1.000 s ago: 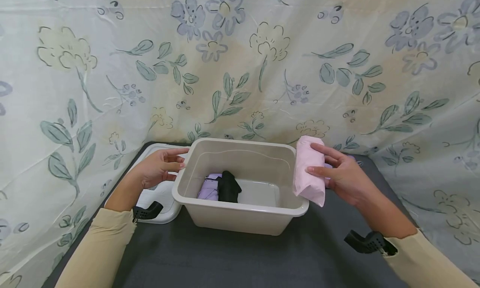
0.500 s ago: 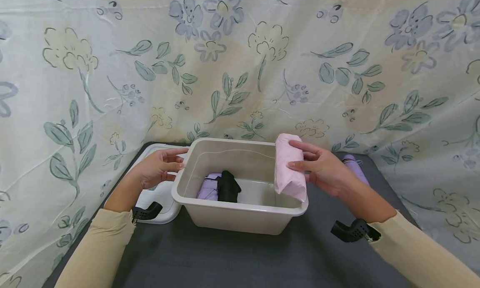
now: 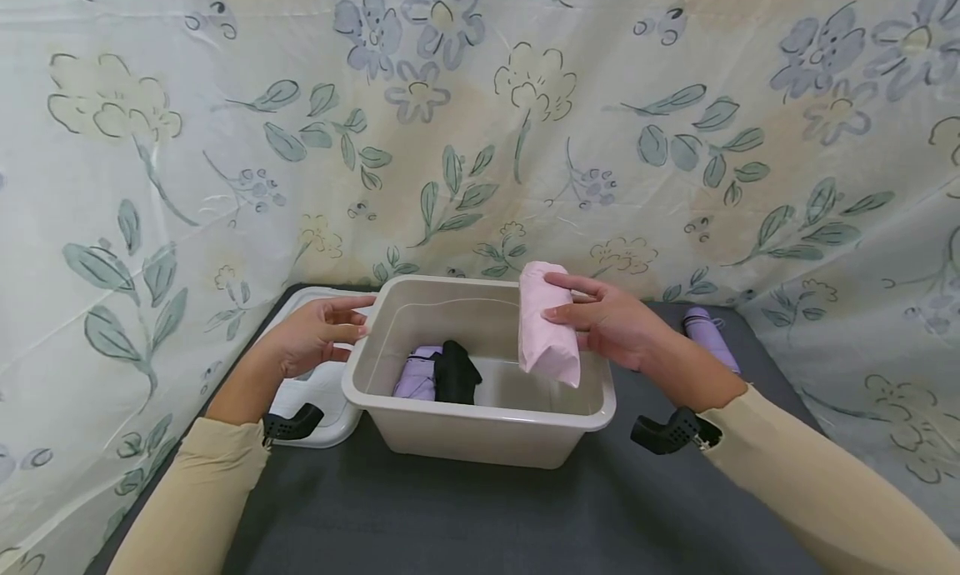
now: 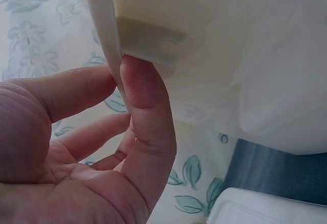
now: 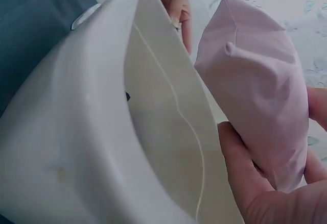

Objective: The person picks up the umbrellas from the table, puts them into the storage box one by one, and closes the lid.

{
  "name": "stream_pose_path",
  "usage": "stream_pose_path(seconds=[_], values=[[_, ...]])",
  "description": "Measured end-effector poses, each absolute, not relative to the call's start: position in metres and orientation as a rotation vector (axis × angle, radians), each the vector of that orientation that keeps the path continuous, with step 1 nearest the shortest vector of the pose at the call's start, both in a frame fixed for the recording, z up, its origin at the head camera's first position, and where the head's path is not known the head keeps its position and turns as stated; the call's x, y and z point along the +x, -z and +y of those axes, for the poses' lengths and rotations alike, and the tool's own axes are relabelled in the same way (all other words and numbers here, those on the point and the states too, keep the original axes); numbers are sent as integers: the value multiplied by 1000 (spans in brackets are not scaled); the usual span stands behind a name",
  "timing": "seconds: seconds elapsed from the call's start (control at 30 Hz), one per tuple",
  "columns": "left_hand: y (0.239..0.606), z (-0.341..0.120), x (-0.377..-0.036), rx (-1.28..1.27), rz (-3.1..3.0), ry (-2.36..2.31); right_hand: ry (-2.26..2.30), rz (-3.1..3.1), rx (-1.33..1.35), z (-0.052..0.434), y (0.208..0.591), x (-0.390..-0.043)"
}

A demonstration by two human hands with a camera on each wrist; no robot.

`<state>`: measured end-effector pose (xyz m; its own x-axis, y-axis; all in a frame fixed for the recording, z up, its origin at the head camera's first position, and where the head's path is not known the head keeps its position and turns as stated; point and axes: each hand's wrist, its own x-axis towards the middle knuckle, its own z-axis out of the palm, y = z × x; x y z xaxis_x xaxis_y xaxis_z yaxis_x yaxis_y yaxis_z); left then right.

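Fingers of our left hand (image 3: 315, 335) curl onto the beige plastic bin's (image 3: 480, 433) rim at its nine o'clock side, thumb pressed under the lip. Inside lie a folded lilac umbrella (image 3: 417, 382) and a black one (image 3: 457, 373). At three o'clock, our right hand (image 3: 611, 325) grips a folded pink umbrella (image 3: 546, 325) above the bin's opening.
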<state>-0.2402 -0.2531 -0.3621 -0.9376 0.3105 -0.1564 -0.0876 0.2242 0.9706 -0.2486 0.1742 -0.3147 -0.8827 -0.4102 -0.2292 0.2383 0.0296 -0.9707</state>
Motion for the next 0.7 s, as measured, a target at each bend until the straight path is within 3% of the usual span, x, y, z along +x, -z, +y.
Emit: stream_pose_path(seconds=[0.7], values=[[363, -250, -233, 230, 2197, -1759, 1606, 2059, -90, 126, 315, -272]])
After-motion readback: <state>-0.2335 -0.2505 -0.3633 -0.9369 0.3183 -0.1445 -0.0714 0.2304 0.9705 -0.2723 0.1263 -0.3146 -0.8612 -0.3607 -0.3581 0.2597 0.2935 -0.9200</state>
